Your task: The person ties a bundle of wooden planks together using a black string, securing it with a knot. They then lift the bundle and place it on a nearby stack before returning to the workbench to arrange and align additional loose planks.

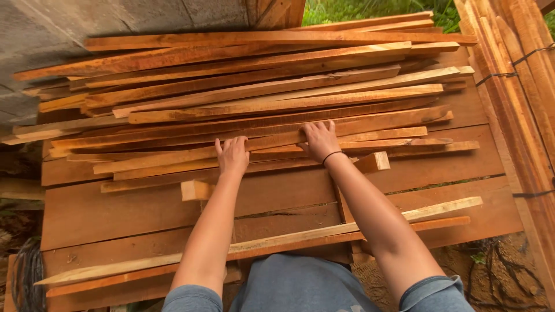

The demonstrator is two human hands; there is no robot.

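A loose heap of long, thin reddish-brown wooden slats (260,98) lies across a platform of wide planks (115,208). My left hand (232,155) rests palm down, fingers spread, on the nearest slats of the heap. My right hand (319,140), a black band on its wrist, presses flat on the same slats a little to the right. Neither hand is closed around a slat. Two short wood blocks (195,189) (374,162) sit at the heap's near edge. Two pale slats (272,242) lie apart along the platform's front edge, under my forearms.
Bundles of strapped slats (520,75) run along the right side. A grey concrete wall (52,29) stands at the back left, and grass (370,8) shows beyond the heap. Bare soil (503,277) lies at the lower right. My grey-blue clothing fills the bottom.
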